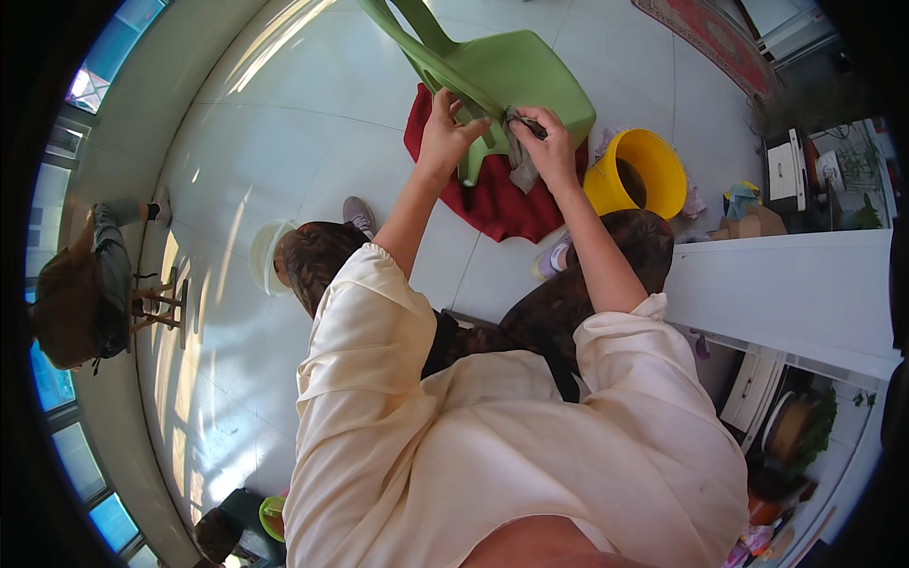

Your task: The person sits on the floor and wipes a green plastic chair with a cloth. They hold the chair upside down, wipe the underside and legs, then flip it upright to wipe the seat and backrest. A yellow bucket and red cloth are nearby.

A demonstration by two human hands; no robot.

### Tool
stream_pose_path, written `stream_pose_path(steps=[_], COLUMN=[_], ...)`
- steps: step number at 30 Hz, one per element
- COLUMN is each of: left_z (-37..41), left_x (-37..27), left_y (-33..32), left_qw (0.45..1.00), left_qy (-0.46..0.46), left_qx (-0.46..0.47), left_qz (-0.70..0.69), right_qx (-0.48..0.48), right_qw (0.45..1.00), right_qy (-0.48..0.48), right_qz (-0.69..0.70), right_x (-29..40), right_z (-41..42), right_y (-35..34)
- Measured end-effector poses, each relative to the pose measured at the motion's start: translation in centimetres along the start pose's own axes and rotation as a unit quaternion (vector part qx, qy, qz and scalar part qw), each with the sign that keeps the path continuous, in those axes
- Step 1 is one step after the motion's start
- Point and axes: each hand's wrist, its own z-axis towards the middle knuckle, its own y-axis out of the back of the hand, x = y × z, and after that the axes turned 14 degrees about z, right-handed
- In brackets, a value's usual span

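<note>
A green plastic chair [525, 74] stands before me over a dark red cloth [501, 213] on the floor. My left hand [452, 135] grips the chair's frame, with its fingers at the edge and the thumb pointing right. In my right hand [550, 145] is a crumpled grey rag [524, 174], pinched between thumb and fingers. The rag touches the end of the curved green rail, and its loose tail hangs down. Part of the chair's frame is hidden behind my hands.
Right of the chair, a yellow bucket [664, 160] holds dark liquid. A white bucket [263, 259] stands beside my left knee. A white cabinet [788, 284] lies close on my right. Near the left wall, a person [78, 284] sits by a wooden stool [160, 302]. A patterned rug [717, 42] lies far right.
</note>
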Motion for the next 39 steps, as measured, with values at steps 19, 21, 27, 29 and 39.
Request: stream_pose_path(steps=[19, 21, 27, 29, 39], left_z=[0.2, 0.2, -0.1, -0.1, -0.2], left_x=[-1.8, -1.4, -1.0, -1.2, -0.6], left_y=[-0.9, -0.9, -0.9, -0.8, -0.5], left_qw=[0.999, 0.999, 0.995, 0.996, 0.996], left_qy=[0.000, -0.014, -0.052, -0.034, -0.018], left_qx=[0.000, -0.002, -0.001, 0.007, 0.027], left_qz=[0.037, 0.052, 0.087, 0.084, 0.081], right_qx=[-0.274, -0.308, -0.258, -0.247, -0.169], right_qw=[0.721, 0.710, 0.907, 0.922, 0.973], right_qy=[-0.416, -0.391, -0.290, -0.261, -0.131], right_qz=[0.481, 0.498, 0.162, 0.143, 0.092], right_x=[-12.7, -11.5, -9.7, -9.1, -2.7], right_z=[-9.0, -7.9, -6.8, -6.8, -4.1], right_y=[-3.2, -3.7, -3.9, -3.9, -3.0])
